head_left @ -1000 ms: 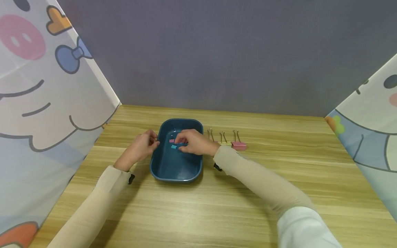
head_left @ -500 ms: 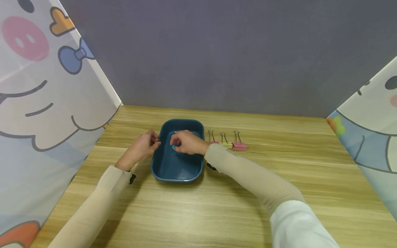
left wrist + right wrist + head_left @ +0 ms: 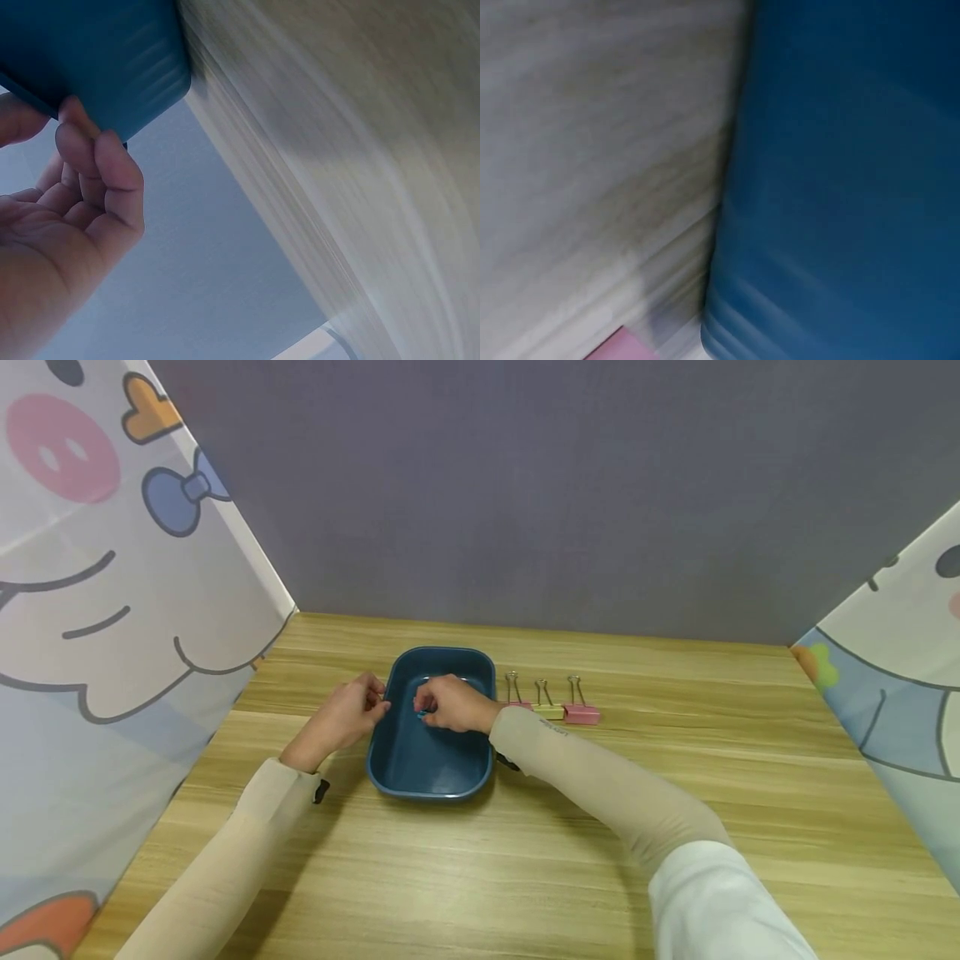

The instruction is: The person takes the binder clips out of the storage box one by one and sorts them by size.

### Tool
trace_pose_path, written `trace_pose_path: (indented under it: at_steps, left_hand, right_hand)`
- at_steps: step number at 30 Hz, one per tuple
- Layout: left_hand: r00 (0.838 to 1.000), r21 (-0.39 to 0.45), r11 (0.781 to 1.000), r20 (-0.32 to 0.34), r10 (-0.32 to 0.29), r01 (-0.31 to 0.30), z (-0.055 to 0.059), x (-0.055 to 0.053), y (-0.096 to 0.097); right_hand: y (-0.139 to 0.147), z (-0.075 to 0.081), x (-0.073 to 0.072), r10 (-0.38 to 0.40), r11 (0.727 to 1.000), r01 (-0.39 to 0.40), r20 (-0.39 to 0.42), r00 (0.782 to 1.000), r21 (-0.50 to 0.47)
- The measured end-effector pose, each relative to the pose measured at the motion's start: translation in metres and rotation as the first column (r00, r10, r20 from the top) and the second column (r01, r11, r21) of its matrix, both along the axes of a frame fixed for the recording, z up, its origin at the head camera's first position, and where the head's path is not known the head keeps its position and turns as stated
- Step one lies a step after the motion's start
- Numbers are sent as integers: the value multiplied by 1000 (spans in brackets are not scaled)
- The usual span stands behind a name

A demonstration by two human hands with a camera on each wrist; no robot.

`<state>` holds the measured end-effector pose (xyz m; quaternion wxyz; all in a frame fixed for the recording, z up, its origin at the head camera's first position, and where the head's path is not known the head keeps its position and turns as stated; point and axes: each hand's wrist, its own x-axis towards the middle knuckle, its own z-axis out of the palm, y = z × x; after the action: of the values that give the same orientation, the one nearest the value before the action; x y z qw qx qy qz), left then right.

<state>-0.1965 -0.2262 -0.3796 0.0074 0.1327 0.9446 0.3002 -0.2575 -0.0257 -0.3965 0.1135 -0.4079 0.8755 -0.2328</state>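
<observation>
A deep blue tray [image 3: 430, 777] stands on the wooden table. My left hand [image 3: 339, 714] pinches its left rim; in the left wrist view the thumb and fingertips [image 3: 112, 161] meet at the rim. Inside the tray, the right hand [image 3: 456, 703] reaches down with curled fingers. Between its fingertips shows a small turquoise binder clip [image 3: 422, 715], mostly hidden by the hand. A trace of pink [image 3: 417, 704] shows beside it at the fingertips. The right wrist view has only the tray's outer wall [image 3: 840, 187], no fingers.
Right of the tray, larger binder clips stand in a row: a pink one [image 3: 517, 703] partly behind the sleeve, a yellow one [image 3: 550, 712] and another pink one [image 3: 582, 716]. A grey wall [image 3: 525, 510] rises behind the table [image 3: 675, 718].
The right hand has moved slightly left and down, and its fingertips have closed over the small clips, which showed uncovered before. The left hand stays on the rim.
</observation>
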Motion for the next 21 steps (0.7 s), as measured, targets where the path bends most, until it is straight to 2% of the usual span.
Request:
trace_pose_path:
  at_steps: [7,16,21]
  left_hand:
    - [1000,3,1000,-5,3,-3,0,0,0]
    - [1000,-3,1000,-6,4,-4,0,0,1]
    - [1000,6,1000,3,2,-2,-1,0,0]
  right_hand:
    - [-3,-3,-1,-2,999,3,-15,1000,43]
    - [-2,-3,-1,-54,998,54,-19,998,11]
    - [-3,-6,-1,-49,998,50,-27,998,28]
